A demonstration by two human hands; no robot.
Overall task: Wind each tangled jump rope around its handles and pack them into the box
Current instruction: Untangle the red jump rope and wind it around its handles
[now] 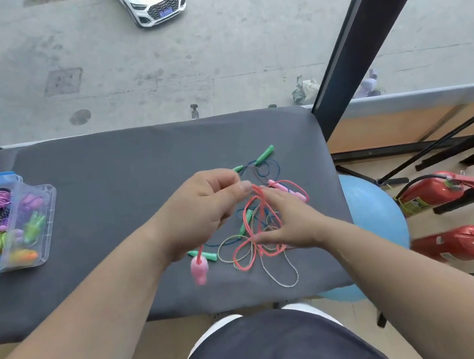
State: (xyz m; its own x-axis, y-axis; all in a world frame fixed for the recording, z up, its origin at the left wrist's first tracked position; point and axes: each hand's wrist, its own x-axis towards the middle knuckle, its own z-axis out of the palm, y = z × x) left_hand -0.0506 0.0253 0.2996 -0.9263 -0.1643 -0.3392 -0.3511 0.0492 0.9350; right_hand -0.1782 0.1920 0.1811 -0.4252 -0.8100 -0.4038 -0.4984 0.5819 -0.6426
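A tangle of jump ropes lies on the grey table (109,198). My left hand (202,206) pinches the red-pink rope (259,206) and lifts it above the pile. A pink handle (199,269) hangs from that rope below my left wrist. My right hand (291,220) rests in the tangle with fingers among the cords. A second pink handle (288,191) lies beyond my right fingers. Green handles (264,153) with a blue cord lie at the far side, and a pale speckled cord (286,273) loops at the near side. The clear box (47,213) sits far left, holding several wound ropes.
A blue ball (373,214) sits right of the table, below its edge. Two red fire extinguishers (434,193) lie on the floor at the right beside black stands. A window with a black frame post (361,31) runs behind the table.
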